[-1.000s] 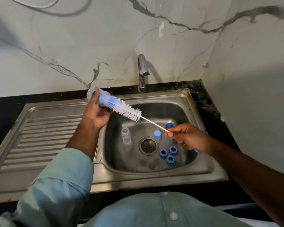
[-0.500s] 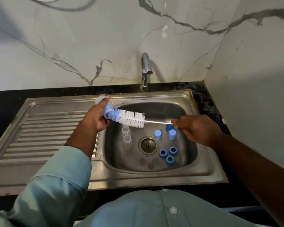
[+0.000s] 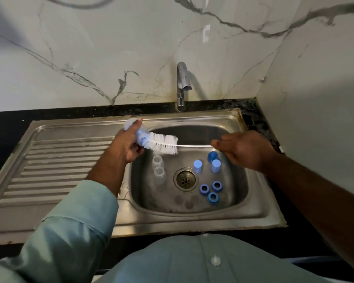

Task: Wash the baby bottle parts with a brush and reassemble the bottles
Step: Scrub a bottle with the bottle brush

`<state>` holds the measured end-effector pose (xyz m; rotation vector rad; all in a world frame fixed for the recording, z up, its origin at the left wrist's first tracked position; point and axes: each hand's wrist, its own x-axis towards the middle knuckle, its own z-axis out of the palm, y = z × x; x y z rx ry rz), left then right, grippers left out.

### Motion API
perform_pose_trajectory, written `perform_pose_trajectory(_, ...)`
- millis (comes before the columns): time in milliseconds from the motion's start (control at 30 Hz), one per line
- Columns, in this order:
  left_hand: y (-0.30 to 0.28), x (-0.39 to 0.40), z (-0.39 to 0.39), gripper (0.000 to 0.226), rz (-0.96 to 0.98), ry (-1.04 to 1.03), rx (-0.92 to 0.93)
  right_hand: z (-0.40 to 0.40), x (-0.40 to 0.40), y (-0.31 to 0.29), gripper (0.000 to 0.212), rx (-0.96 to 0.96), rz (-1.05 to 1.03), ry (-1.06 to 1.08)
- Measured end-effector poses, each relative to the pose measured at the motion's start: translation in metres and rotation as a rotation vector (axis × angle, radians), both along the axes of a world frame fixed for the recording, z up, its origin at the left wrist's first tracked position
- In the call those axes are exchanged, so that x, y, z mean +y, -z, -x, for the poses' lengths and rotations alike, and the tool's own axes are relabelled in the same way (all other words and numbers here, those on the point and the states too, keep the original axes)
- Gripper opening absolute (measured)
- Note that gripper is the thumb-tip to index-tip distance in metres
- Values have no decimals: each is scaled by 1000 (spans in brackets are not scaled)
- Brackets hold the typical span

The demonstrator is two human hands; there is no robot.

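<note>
My left hand grips a clear baby bottle on its side over the left rim of the sink. A white bottle brush has its tip in the bottle's mouth, with most of the bristles outside. My right hand pinches the end of the thin white brush handle. In the basin stand two clear bottles, pale blue caps with a darker one behind, and three blue rings right of the drain.
The steel tap stands behind the basin, with no water running. A ribbed draining board stretches to the left. A marble wall closes in on the right, and a black counter edges the sink.
Both hands have come down toward the basin. The bottle and brush went from slanted to nearly level. My right hand moved right along the handle.
</note>
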<state>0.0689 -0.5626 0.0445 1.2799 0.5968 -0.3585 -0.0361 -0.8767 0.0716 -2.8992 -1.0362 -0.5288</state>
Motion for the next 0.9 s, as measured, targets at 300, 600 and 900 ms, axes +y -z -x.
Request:
perform_pose_trajectory(300,10,-8,10,58,523,-155,-116,3,18,20,34,296,-418,137)
perform_pose_trajectory(600,16,-21,29,106,590,-382,-340,48,68,46,19,1074,-1107,718)
perform_pose_trajectory(900,17,-11,23,73,-137,-202,-141,19,20,13,43,60,124,-42)
